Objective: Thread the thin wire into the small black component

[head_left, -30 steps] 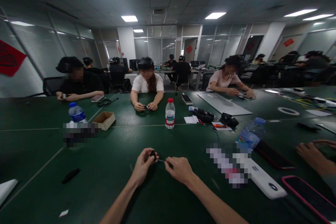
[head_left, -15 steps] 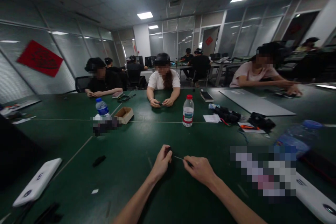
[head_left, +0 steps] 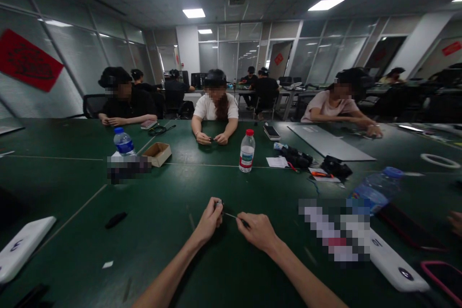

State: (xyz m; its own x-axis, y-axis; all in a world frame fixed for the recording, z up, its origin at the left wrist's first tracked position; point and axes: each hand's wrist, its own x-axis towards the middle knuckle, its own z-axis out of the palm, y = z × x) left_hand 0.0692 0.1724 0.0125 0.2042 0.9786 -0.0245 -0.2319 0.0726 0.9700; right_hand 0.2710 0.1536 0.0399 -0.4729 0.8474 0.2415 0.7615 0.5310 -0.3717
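Over the green table, my left hand (head_left: 209, 219) pinches a small dark piece with a pale grey part (head_left: 219, 203); the fingers hide most of it, so its kind is unclear. My right hand (head_left: 259, 232) is closed round the dark handle of a thin screwdriver (head_left: 230, 215). Its slim metal shaft points left at the small piece, and the tip is at or close to it; contact cannot be made out. Both forearms reach in from the near edge.
Ahead stands a red-capped bottle (head_left: 247, 151). An open cardboard box (head_left: 158, 154) and a blue-capped bottle (head_left: 123, 142) are at left. To the right lie a large bottle (head_left: 378, 190), a white power bank (head_left: 395, 260) and an orange cutter (head_left: 322, 174). Co-workers sit across the table.
The view has shifted right and tilted slightly up, so the table items appear farther left. More of the grey part shows in my left hand. Both grips stay the same.
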